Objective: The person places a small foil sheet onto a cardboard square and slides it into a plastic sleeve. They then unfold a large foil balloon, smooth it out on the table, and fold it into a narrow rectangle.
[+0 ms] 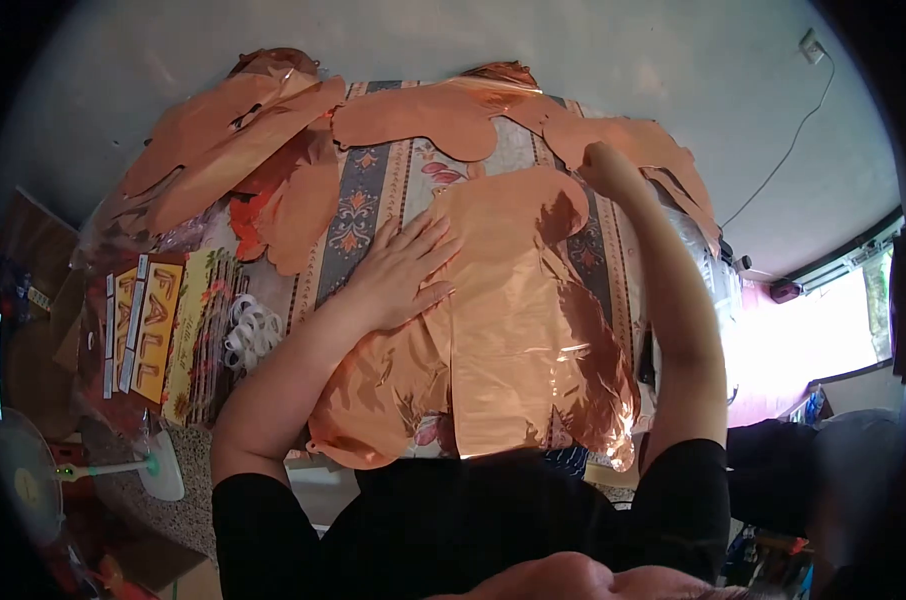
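While I lean over the surface (373,190), which has a patterned cloth on it, the big copper foil balloon (513,330) lies flat and deflated right in front of me, with its near edge at my chest and its far edge mid-cloth. More copper foil shapes (223,140) are piled along the far and left edges. A FALL banner pack (158,320) sits at the left, and a white ribbon coil (251,330) is just beside it.

My left hand (403,270) is fully open, palm down with fingers spread, pressing the balloon's left side and holding nothing. My right hand (605,165) is curled closed at the balloon's far right corner. I cannot tell whether foil is pinched inside it.

Step, as I judge it: flattening and smoothing the balloon. A next move calls for the left palm pinning the foil while the creased right half gets pressed out gently, since foil crinkles easily.
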`<state>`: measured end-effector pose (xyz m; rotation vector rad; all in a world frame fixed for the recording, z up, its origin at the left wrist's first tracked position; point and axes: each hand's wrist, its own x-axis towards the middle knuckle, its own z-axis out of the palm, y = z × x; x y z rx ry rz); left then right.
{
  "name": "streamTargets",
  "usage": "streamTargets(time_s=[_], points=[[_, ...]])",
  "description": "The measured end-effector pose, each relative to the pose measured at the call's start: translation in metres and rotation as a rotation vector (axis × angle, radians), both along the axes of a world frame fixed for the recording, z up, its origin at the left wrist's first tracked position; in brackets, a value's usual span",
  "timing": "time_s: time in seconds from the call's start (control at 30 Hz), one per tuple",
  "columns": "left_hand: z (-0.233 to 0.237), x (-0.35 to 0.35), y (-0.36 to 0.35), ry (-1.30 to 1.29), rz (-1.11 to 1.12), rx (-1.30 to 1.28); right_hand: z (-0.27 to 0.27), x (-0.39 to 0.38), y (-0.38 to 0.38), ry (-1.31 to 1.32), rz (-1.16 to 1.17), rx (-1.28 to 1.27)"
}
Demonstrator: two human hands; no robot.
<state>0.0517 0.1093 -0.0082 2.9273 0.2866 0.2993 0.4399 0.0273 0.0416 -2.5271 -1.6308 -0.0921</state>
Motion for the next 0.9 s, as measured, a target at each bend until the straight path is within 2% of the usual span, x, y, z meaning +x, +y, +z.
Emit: streamTargets(time_s=[0.03, 0.1, 0.13, 0.17, 0.2, 0.23, 0.27, 0.33, 0.4, 0.43, 0.47, 0.5, 0.53, 0.63, 0.7, 0.73, 0.8, 0.83, 0.9], points=[[0.000, 0.000, 0.000, -0.008, 0.002, 0.000, 0.034, -0.028, -0.021, 0.053, 0.076, -0.080], [0.005, -0.001, -0.002, -0.008, 0.002, -0.012, 0.052, -0.049, -0.062, 0.094, 0.187, -0.233], [0.005, -0.001, -0.003, -0.009, 0.005, -0.026, 0.058, -0.058, -0.085, 0.149, 0.416, -0.382], [0.005, -0.002, -0.003, -0.011, 0.010, -0.026, 0.074, -0.089, -0.107, 0.524, 0.250, -0.567], [0.005, -0.002, -0.003, -0.010, 0.013, -0.021, 0.050, -0.082, -0.131, 0.550, 0.656, -0.560], [0.004, -0.001, -0.003, -0.010, 0.013, -0.016, 0.068, -0.115, -0.143, 0.561, 0.627, -0.841], [0.003, -0.001, -0.003, -0.012, 0.012, -0.018, 0.067, -0.132, -0.155, 0.589, 0.676, -0.994], [0.002, -0.001, -0.003, -0.022, 0.011, -0.008, 0.077, -0.143, -0.160, 0.601, 0.664, -1.094], [0.003, -0.002, -0.004, -0.015, 0.010, -0.023, 0.087, -0.118, -0.142, 0.770, 0.697, -0.827], [0.005, -0.001, -0.003, -0.010, 0.014, -0.029, 0.084, -0.097, -0.126, 0.627, 0.722, -0.684], [0.006, -0.001, -0.003, -0.013, 0.011, -0.023, 0.091, -0.090, -0.104, 0.726, 0.361, -0.676], [0.006, -0.001, -0.003, -0.007, 0.012, -0.025, 0.082, -0.069, -0.081, 0.533, 0.282, -0.524], [0.005, -0.001, -0.003, 0.000, 0.014, -0.028, 0.063, -0.047, -0.057, 0.212, 0.312, -0.383], [0.002, -0.001, -0.003, -0.021, 0.014, -0.009, 0.040, -0.014, -0.006, 0.253, 0.413, -0.280], [0.002, -0.001, -0.001, -0.014, 0.014, -0.008, 0.011, 0.003, 0.016, 0.060, 0.070, -0.028], [0.002, -0.001, -0.001, -0.009, 0.011, -0.006, 0.006, 0.001, 0.019, 0.061, 0.071, -0.031], [0.002, -0.001, -0.001, -0.012, 0.010, -0.020, -0.003, -0.004, 0.030, -0.014, -0.033, 0.244], [0.003, -0.001, -0.002, -0.016, 0.008, -0.034, -0.002, -0.010, 0.033, -0.013, -0.031, 0.242], [0.005, -0.001, -0.002, -0.008, 0.011, -0.033, -0.001, -0.021, 0.032, -0.102, -0.043, -0.010]])
